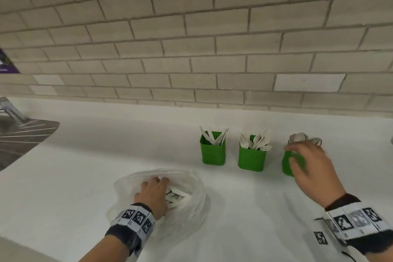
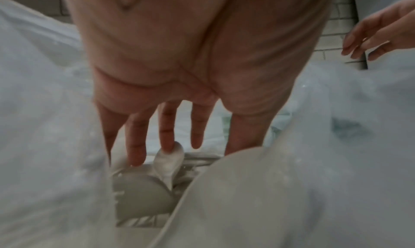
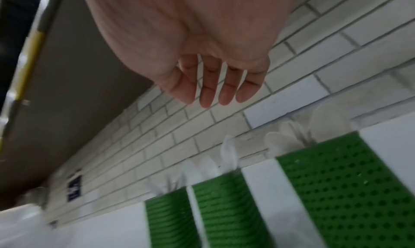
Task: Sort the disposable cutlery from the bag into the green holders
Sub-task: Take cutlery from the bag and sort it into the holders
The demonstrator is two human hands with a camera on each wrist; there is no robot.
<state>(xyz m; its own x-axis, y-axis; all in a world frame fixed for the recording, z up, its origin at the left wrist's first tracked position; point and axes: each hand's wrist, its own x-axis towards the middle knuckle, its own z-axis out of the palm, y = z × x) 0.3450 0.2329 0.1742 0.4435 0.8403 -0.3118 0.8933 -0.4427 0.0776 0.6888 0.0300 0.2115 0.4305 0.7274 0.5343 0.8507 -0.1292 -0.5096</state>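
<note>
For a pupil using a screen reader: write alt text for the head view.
A person's left hand reaches into a clear plastic bag of white cutlery on a white counter, while the open right hand hovers at the rightmost of three green holders, all holding white utensils below a tiled wall.

My head view looks down over the tabletop (image 1: 244, 208); both wrist views sit close behind the fingers (image 2: 166, 129), sharing the tiled wall (image 3: 292, 95).
</note>
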